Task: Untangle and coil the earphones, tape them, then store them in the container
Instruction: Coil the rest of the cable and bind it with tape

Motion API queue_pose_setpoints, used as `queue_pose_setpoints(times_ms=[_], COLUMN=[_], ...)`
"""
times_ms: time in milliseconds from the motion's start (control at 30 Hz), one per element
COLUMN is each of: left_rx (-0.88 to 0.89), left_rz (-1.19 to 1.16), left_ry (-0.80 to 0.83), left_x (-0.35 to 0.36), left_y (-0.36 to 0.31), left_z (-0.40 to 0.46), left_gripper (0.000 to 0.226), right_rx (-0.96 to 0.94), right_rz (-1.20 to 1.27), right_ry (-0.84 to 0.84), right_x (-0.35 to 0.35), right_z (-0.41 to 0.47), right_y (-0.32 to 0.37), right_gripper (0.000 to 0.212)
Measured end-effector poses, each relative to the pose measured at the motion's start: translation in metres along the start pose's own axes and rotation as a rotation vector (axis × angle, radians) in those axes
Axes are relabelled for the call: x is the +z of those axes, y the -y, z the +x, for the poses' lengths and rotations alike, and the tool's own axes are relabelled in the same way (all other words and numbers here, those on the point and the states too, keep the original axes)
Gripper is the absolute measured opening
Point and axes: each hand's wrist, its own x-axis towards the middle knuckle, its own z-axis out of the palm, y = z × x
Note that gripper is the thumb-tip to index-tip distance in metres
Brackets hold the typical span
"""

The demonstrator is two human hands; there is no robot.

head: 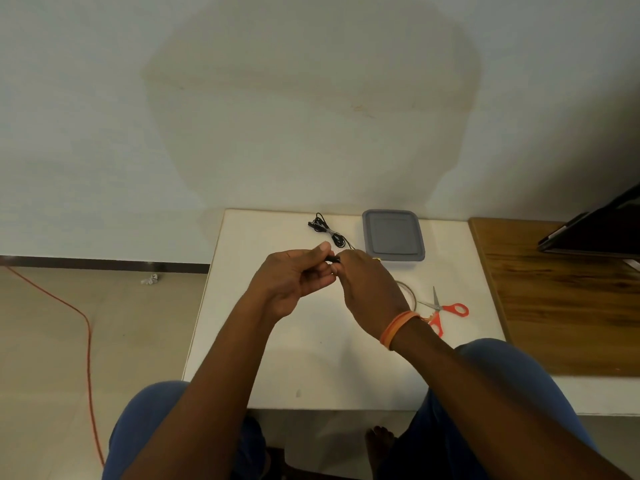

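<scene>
Above the white table (311, 358), my left hand (298, 278) pinches a small black piece of the earphones (333, 259) between thumb and fingers. My right hand (370, 289) is curled against the same piece from the right, and its fingertips are hidden. Behind the hands a taped bundle of black earphone cable (325, 228) lies on the table. A grey lidded container (393, 235) stands at the back right. A clear tape roll (408, 292) peeks out to the right of my right wrist.
Red-handled scissors (446, 310) lie open on the table's right side. A wooden surface (561, 299) adjoins on the right with a dark tilted screen (595, 230). An orange cable (86, 334) runs across the floor at the left.
</scene>
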Motion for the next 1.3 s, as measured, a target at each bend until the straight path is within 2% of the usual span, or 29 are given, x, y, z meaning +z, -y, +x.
queue_pose_setpoints(times_ms=[67, 133, 200, 267, 367, 533, 700, 767, 833, 867, 900, 967, 1000, 1067, 1100, 1167, 1300], left_rx=[-0.016, 0.012, 0.037, 0.042, 0.121, 0.126, 0.013, -0.029, -0.042, -0.038, -0.02, 0.051, 0.095, 0.154, 0.158, 0.123, 0.041], left_rz=[-0.035, -0.017, 0.11, 0.271, 0.347, -0.065, -0.245, -0.282, -0.284, -0.269, -0.233, -0.082, 0.009, 0.131, 0.161, 0.169, 0.124], left_ry=[-0.032, -0.117, -0.128, -0.009, 0.153, 0.093, 0.1, 0.121, 0.143, 0.143, 0.125, 0.052, 0.009, -0.091, -0.114, -0.095, -0.055], left_x=[-0.001, -0.002, 0.003, 0.015, 0.04, 0.047, 0.044, 0.043, 0.04, 0.038, 0.038, 0.038, 0.04, 0.043, 0.043, 0.041, 0.038], left_y=[-0.002, -0.001, 0.003, 0.012, 0.032, 0.042, 0.043, 0.042, 0.04, 0.039, 0.039, 0.038, 0.038, 0.04, 0.04, 0.039, 0.037], left_z=[-0.002, -0.002, -0.006, -0.012, -0.02, -0.023, -0.022, -0.019, -0.016, -0.015, -0.014, -0.015, -0.015, -0.014, -0.014, -0.014, -0.016], left_gripper=[0.033, 0.034, 0.044, 0.054, 0.047, 0.042, 0.041, 0.043, 0.049, 0.051, 0.053, 0.049, 0.045, 0.037, 0.034, 0.035, 0.037], right_rx=[0.014, 0.121, 0.238, 0.237, 0.174, 0.009, 0.044, -0.014, 0.05, 0.141, 0.251, 0.355, 0.328, 0.155, 0.088, 0.044, -0.045], right_rz=[0.045, 0.211, 0.374, 0.368, 0.304, -0.035, 0.074, 0.064, 0.309, 0.557, 0.794, 0.925, 0.804, 0.401, 0.276, 0.255, 0.343], right_ry=[-0.068, -0.16, -0.209, -0.222, -0.227, -0.275, -0.254, -0.271, -0.214, -0.139, -0.118, -0.064, -0.027, 0.031, 0.032, 0.057, 0.104], right_x=[0.002, -0.003, -0.011, -0.01, 0.007, 0.024, 0.032, 0.023, 0.011, 0.004, 0.001, -0.001, 0.0, 0.004, 0.007, 0.013, 0.013], right_z=[-0.001, 0.002, 0.005, 0.003, -0.002, -0.006, -0.007, -0.006, -0.005, -0.005, -0.002, -0.002, -0.004, -0.007, -0.008, -0.007, -0.008], right_y=[0.004, 0.004, -0.001, -0.004, -0.003, 0.007, 0.009, 0.008, 0.012, 0.018, 0.02, 0.02, 0.021, 0.019, 0.017, 0.013, 0.005], right_gripper=[0.006, 0.013, 0.021, 0.022, 0.02, 0.026, 0.038, 0.043, 0.033, 0.028, 0.032, 0.052, 0.064, 0.077, 0.092, 0.108, 0.107])
